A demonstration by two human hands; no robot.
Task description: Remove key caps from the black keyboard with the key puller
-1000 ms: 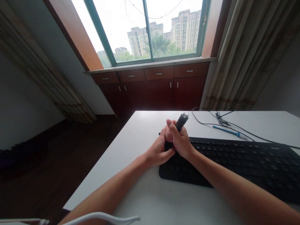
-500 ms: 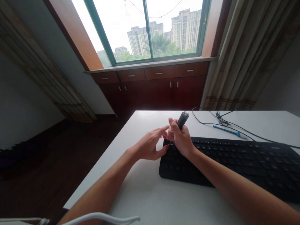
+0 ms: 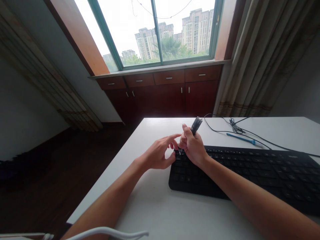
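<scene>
While the left hand (image 3: 159,154) hangs with fingers parted, apparently grasping nothing, beside the keyboard's far-left corner, the right hand (image 3: 193,146) clenches one black tool (image 3: 196,125), tilted over that corner of the single keyboard (image 3: 265,166). Positioning the tool seems the step; the next move likely calls for a steady right grip. Beyond, on the tabletop (image 3: 152,203), lie one blue stick (image 3: 240,138) and one looped black cable (image 3: 235,126).

Daylight enters through the window (image 3: 157,33), bleaching the sky (image 3: 120,23) white, while the floor (image 3: 37,196) at left sinks nearly to black. The tabletop (image 3: 157,195) is softly shaded; the dark rod-like object (image 3: 196,125) in the right hand (image 3: 193,145) lacks crisp detail (too small and dim), and wide-angle stretch slants the curtains (image 3: 262,66)
</scene>
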